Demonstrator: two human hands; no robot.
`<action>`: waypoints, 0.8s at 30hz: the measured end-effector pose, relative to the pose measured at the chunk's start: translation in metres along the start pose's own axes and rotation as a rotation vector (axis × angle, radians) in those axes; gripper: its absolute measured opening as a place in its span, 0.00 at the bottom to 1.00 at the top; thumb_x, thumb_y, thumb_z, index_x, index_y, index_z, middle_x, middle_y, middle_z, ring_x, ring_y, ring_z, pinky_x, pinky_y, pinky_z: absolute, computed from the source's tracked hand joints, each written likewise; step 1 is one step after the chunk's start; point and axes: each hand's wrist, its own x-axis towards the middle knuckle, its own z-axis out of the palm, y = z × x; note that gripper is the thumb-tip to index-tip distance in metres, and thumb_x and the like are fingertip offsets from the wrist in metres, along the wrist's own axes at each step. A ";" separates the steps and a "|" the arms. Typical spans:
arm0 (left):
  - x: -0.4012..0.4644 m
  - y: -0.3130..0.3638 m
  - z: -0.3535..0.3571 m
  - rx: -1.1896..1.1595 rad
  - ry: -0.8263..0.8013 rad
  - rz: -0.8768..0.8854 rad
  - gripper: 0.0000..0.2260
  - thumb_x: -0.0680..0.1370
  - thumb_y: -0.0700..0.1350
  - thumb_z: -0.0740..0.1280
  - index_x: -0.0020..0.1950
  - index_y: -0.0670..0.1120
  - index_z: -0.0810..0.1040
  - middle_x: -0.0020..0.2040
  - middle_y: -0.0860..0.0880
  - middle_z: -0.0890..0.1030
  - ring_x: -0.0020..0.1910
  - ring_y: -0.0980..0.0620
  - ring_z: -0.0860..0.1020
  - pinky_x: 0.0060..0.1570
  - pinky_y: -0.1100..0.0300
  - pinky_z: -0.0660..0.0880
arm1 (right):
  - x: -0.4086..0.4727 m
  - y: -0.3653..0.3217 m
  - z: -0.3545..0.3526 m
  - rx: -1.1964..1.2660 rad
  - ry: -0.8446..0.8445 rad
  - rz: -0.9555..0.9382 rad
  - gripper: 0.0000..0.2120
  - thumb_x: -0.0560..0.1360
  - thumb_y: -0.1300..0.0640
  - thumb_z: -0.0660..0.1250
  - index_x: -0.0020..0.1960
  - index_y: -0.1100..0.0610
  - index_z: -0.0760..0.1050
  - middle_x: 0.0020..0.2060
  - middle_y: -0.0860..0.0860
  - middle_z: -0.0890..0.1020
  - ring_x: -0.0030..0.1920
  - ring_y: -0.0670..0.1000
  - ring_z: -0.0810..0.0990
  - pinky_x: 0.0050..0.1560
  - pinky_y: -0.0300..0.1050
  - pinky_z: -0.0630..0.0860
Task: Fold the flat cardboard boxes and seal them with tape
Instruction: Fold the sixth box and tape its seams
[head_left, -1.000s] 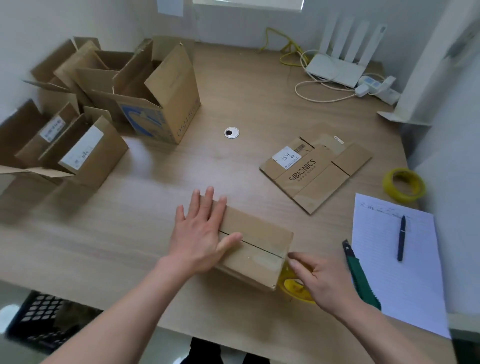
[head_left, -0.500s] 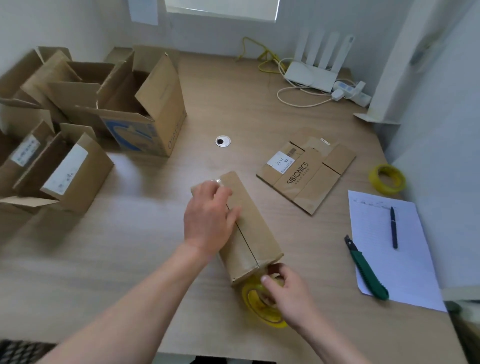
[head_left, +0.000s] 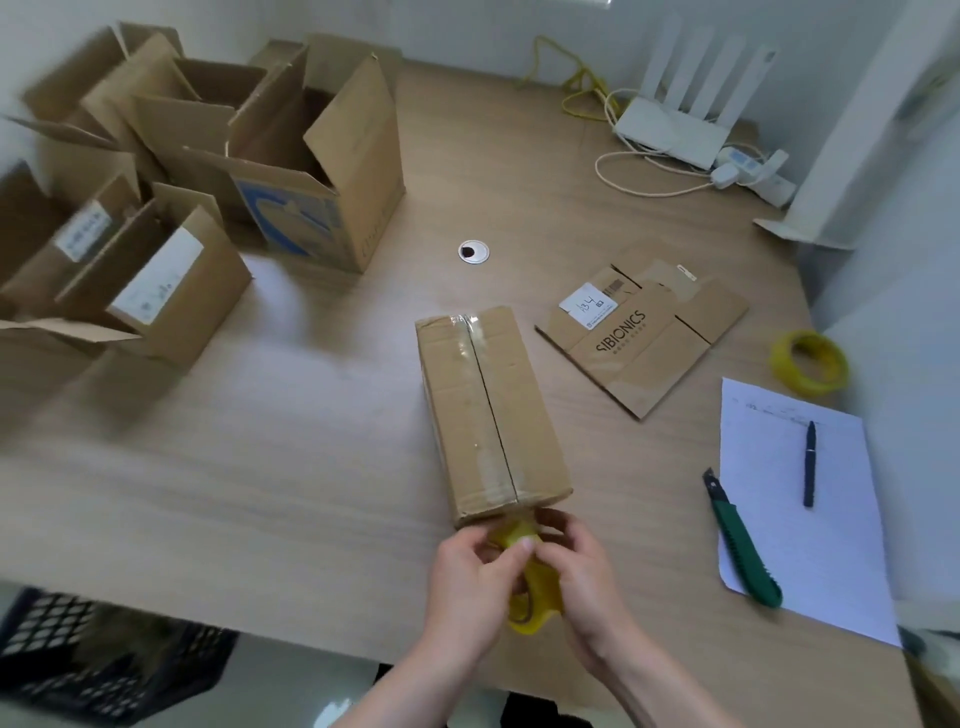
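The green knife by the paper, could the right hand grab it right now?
Probably not straight away. The right hand is busy holding the yellow tape roll together with the left hand. The green knife lies uncovered just to its right, so letting go of the tape should free the way.

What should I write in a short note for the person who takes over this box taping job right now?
Left hand and right hand: both hold the yellow tape roll at the near end of the folded box.
Box: lies on the table, flaps closed; clear tape shows only at the far end of the top seam.
Done: this box is folded; several open boxes stand far left.
Left: tape the seam, cut the tape with the green knife, then fold the flat box. A spare tape roll lies at the right.
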 end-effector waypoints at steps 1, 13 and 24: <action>0.001 -0.002 0.006 -0.063 0.025 -0.058 0.11 0.68 0.48 0.75 0.47 0.45 0.84 0.38 0.42 0.85 0.39 0.39 0.83 0.43 0.42 0.80 | 0.001 -0.001 -0.006 -0.022 -0.015 -0.006 0.16 0.72 0.71 0.68 0.57 0.59 0.77 0.51 0.56 0.84 0.51 0.54 0.84 0.52 0.51 0.81; -0.001 -0.010 0.038 -0.369 0.269 -0.170 0.06 0.75 0.34 0.69 0.46 0.44 0.83 0.33 0.47 0.82 0.28 0.51 0.79 0.29 0.59 0.76 | 0.057 0.003 -0.238 -1.184 0.276 -0.028 0.17 0.65 0.50 0.71 0.52 0.49 0.73 0.48 0.52 0.78 0.44 0.54 0.78 0.38 0.48 0.76; 0.004 -0.018 0.045 -0.311 0.387 -0.037 0.04 0.75 0.41 0.72 0.41 0.46 0.85 0.37 0.51 0.84 0.39 0.49 0.80 0.42 0.54 0.75 | -0.004 -0.055 -0.184 -0.966 -0.105 -0.679 0.15 0.75 0.56 0.66 0.57 0.40 0.73 0.39 0.40 0.79 0.39 0.44 0.78 0.35 0.42 0.72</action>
